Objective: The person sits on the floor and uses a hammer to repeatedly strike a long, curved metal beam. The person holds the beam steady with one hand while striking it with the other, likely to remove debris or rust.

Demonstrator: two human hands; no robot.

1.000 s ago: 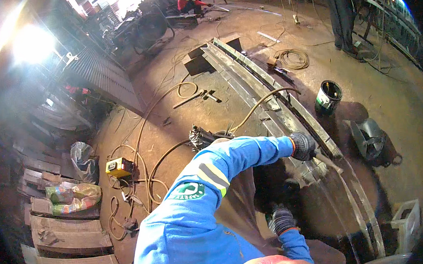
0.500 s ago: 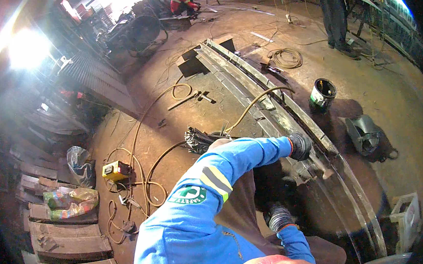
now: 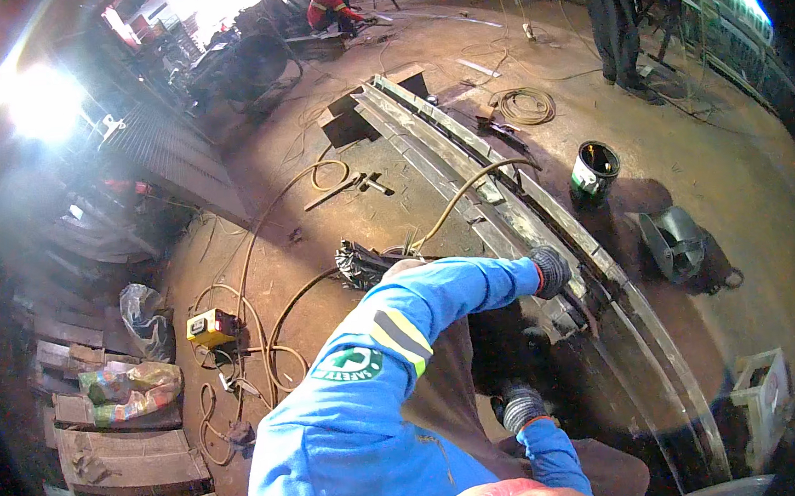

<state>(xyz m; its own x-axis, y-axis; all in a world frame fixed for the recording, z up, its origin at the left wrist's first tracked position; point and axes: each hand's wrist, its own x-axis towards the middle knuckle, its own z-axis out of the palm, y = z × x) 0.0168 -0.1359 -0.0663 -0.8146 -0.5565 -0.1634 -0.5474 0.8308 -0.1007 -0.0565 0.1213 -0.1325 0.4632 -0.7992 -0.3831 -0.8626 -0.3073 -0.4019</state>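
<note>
My left hand (image 3: 551, 271), in a grey knitted glove with a dark coating, is curled closed at the inner side of the long curved steel beam (image 3: 592, 257). What it grips is hidden. Just beyond it, a thin brownish piece (image 3: 591, 317) lies along the metal, too unclear to name. Lower down, close to my knees, my right hand (image 3: 522, 409) wears a similar glove. Its fingers are bent round something dark that I cannot make out. Both arms are in blue sleeves.
An open paint can (image 3: 597, 165) and a welding mask (image 3: 674, 245) stand right of the beam. Left are a hose (image 3: 253, 286), a hammer (image 3: 376, 184), black-wrapped rods (image 3: 362, 263) and a yellow box (image 3: 211, 328). One person (image 3: 330, 11) crouches far off; another (image 3: 617, 25) stands at right.
My view has shifted slightly, so the floor items sit a little further left. The brownish piece by my left hand has changed its angle. Both hands stay nearly in place.
</note>
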